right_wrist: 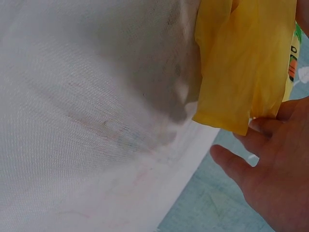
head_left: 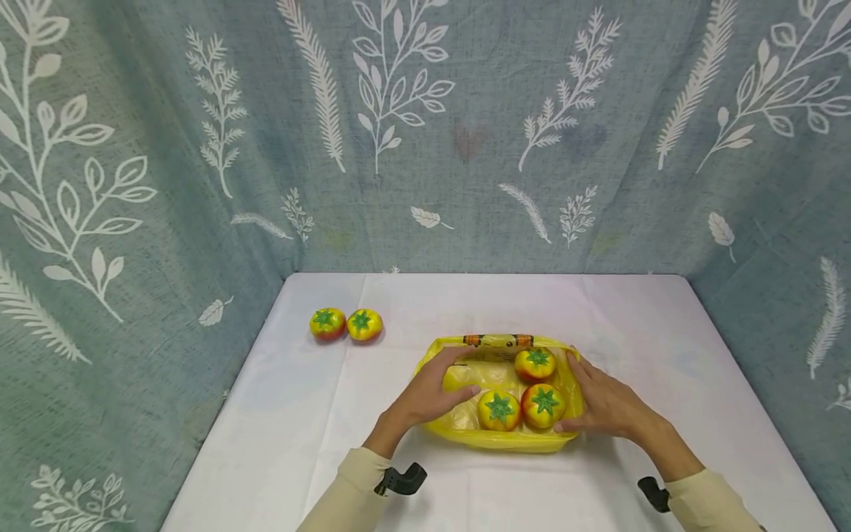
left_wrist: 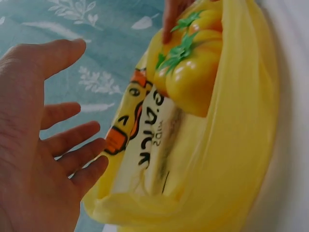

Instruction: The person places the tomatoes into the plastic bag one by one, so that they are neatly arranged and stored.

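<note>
A yellow plastic bag (head_left: 465,440) lies on the table with its mouth spread wide and its rim rolled outward. Inside, toward the right, are three yellow-red tomatoes with green star-shaped tops: one tomato (head_left: 535,363) behind, another tomato (head_left: 499,411) and a third tomato (head_left: 543,406) in front. My left hand (head_left: 435,388) reaches over the bag's left end, its fingers spread and holding nothing; the left wrist view shows the hand (left_wrist: 53,130) beside the rim. At the right end, my right hand (head_left: 608,403) lies along the bag's side, fingers extended and thumb near the front corner.
Two more tomatoes, a left one (head_left: 327,324) and a right one (head_left: 364,325), sit side by side at the back left of the white-covered table (head_left: 266,443). A grey-green leaf-patterned curtain (head_left: 425,148) stands behind and along both sides.
</note>
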The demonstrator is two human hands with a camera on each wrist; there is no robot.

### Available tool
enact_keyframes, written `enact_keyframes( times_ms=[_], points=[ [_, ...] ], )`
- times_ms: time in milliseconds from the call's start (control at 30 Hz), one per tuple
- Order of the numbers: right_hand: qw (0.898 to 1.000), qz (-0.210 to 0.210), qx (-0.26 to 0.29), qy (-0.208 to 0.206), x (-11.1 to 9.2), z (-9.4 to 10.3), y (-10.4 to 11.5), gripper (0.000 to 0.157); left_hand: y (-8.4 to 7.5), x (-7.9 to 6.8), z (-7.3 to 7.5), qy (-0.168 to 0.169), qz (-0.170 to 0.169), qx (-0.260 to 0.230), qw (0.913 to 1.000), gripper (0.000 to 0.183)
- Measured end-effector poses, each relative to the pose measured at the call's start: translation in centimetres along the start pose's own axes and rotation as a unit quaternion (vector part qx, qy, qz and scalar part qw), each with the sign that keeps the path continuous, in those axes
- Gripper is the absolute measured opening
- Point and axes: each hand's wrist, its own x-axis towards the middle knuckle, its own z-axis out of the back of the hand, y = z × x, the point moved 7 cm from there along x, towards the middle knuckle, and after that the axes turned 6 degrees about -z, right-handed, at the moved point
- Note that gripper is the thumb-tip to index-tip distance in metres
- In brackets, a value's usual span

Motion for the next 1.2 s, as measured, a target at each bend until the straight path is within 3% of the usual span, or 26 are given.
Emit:
enact_keyframes(
  times_ms=[133,300,500,600,800,1200],
  points=[
    [1.000,0.003,-0.001,-0.004,0.0,0.0,-0.1,0.131,0.7,-0.3,1.2,-0.033,-0.002,0.003,0.9995,0.069],
    [1.000,0.005,-0.002,-0.005,0.0,0.0,-0.1,0.131,2.3,-0.8,3.1,-0.105,-0.005,0.008,0.9944,0.061],
    [1.000,0.007,-0.001,-0.008,0.0,-0.1,-0.2,0.130,5.0,-2.0,6.6,-0.230,0.018,0.000,0.9731,0.054],
    [1.000,0.007,-0.001,-0.010,0.0,-0.1,-0.2,0.130,6.0,-2.7,8.0,-0.269,0.034,-0.005,0.9625,0.054],
    [1.000,0.009,-0.006,-0.011,0.0,0.1,-0.1,0.130,7.0,-3.4,9.4,-0.294,0.050,-0.010,0.9544,0.058],
    [1.000,0.004,0.000,-0.009,0.0,0.1,0.0,0.129,8.7,-4.5,10.3,-0.308,0.109,-0.009,0.9451,0.067]
  ],
)
